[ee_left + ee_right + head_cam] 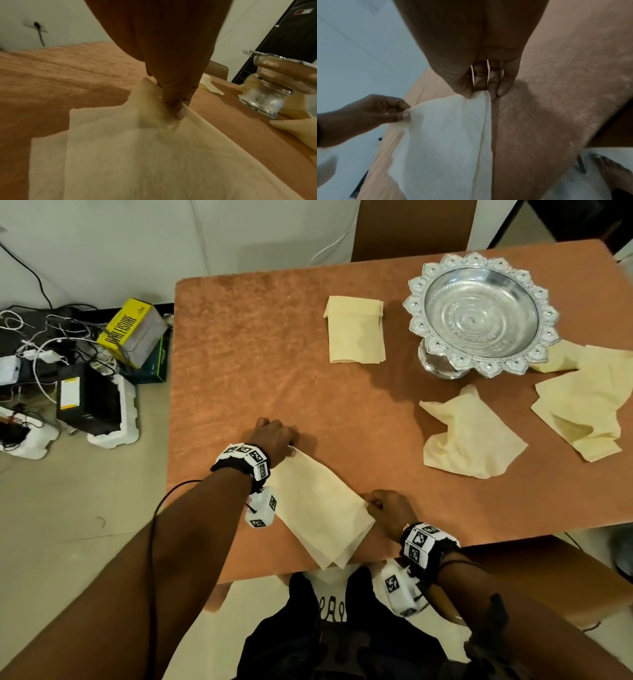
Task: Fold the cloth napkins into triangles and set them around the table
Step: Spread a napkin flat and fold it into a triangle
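Note:
A cream cloth napkin [322, 508] lies folded in layers near the front edge of the brown table [239, 354]. My left hand [277, 440] pinches its far left corner between thumb and fingers; the same napkin [137, 155] fills the left wrist view under that left hand [178, 106]. My right hand [383, 508] pinches the right corner. In the right wrist view the right hand [479, 89] grips the napkin [447, 142] edge, and the left hand [399, 115] holds the opposite corner.
A folded napkin [356, 332] lies at the back middle. A silver pedestal tray [479, 313] stands at the back right. Two loose napkins [469, 436] [585, 409] lie rumpled on the right. Boxes and cables [85, 364] clutter the floor to the left.

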`<state>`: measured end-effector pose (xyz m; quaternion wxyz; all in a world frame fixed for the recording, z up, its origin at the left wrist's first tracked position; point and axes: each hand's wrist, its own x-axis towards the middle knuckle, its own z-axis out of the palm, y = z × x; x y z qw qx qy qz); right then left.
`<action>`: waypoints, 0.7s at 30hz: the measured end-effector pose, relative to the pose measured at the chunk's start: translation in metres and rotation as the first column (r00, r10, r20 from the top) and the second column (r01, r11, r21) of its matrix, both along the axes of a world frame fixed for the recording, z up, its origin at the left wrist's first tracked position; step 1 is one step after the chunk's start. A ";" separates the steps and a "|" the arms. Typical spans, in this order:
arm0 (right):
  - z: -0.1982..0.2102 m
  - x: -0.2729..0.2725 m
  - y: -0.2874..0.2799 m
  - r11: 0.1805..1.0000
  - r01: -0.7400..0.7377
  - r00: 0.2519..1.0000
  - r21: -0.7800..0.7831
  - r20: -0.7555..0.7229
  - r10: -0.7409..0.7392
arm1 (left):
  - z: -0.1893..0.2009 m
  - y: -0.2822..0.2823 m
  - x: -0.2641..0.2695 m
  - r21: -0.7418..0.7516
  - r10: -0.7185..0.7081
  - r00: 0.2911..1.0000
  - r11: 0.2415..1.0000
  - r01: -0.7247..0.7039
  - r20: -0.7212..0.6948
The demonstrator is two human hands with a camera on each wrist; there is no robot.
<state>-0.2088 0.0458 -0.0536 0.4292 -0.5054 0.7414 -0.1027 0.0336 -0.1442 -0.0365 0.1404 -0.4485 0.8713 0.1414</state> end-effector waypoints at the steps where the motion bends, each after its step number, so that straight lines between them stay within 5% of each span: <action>1: 0.000 -0.003 -0.004 1.000 0.005 1.000 -0.009 0.005 -0.005 | 0.001 -0.001 0.005 0.030 0.030 0.999 0.999 -0.029 -0.014; 6: 0.007 -0.014 -0.035 0.996 0.040 0.999 -0.075 0.030 -0.037 | 0.006 -0.003 0.038 0.231 0.258 0.954 0.948 -0.219 -0.156; 10: 0.017 -0.015 -0.055 0.969 0.207 0.976 -0.133 -0.036 -0.213 | 0.007 0.005 0.055 0.308 0.438 0.876 0.877 -0.368 -0.203; 19: 0.003 0.003 -0.053 0.957 0.283 0.959 -0.062 0.011 -0.283 | 0.000 0.035 0.082 0.262 0.866 0.457 0.497 -0.827 -0.201; 21: 0.002 0.007 -0.059 0.954 0.297 0.955 -0.044 -0.001 -0.297 | 0.001 0.039 0.082 0.291 0.886 0.448 0.464 -0.837 -0.124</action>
